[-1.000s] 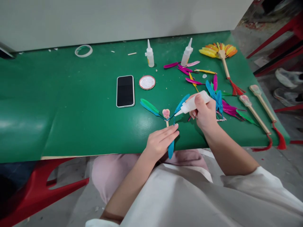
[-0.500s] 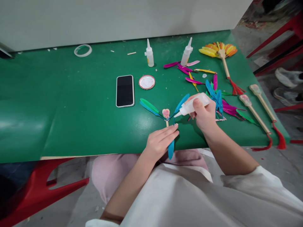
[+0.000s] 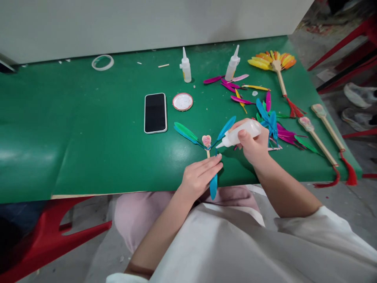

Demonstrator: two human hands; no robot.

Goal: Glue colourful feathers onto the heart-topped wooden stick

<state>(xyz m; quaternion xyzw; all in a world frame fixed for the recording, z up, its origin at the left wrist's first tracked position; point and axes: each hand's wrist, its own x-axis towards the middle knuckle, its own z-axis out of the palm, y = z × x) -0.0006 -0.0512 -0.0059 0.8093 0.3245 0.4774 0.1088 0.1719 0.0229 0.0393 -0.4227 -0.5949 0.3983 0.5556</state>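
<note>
My right hand (image 3: 253,141) is wrapped round a white glue bottle (image 3: 240,134), its nozzle tilted down to the left. The tip is at the thin stem of a blue feather (image 3: 213,187), which my left hand (image 3: 200,177) holds pinched near the table's front edge. Just above my left fingers lies a wooden stick with a heart-shaped head (image 3: 206,141). A green and blue feather pair (image 3: 185,131) spreads to its left and a blue feather (image 3: 226,127) to its right.
On the green table (image 3: 112,157) are a phone (image 3: 155,113), a round lid (image 3: 182,101), a tape roll (image 3: 102,62), two upright glue bottles (image 3: 185,68), loose feathers (image 3: 268,120), a yellow-orange feather fan (image 3: 277,65) and two tasselled sticks (image 3: 319,141) at the right.
The glue bottle's nozzle has dipped slightly down and left beside the blue stem. My left hand has barely moved.
</note>
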